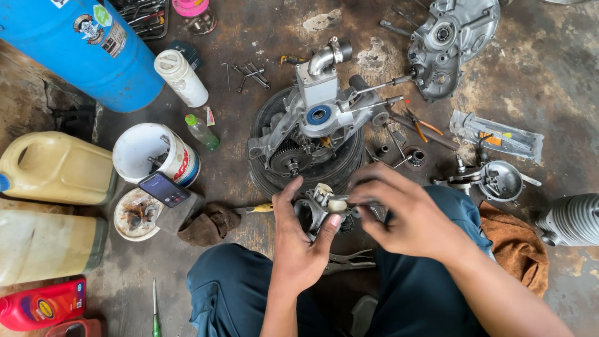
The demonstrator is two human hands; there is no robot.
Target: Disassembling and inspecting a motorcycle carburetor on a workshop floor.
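Note:
My left hand grips a small grey metal engine part from below, thumb up along its left side. My right hand reaches in from the right, fingertips pinched on the part's right side next to a small pale round piece. Just beyond the hands, a grey engine crankcase with a blue-ringed bearing and a gear rests on a black tyre. Pliers lie on the floor under my hands, between my knees.
A blue drum, yellow jugs, a white bucket, a phone and a red bottle stand left. A second engine casing, pliers, a plastic bag, a round cover, an orange rag and a finned cylinder lie right.

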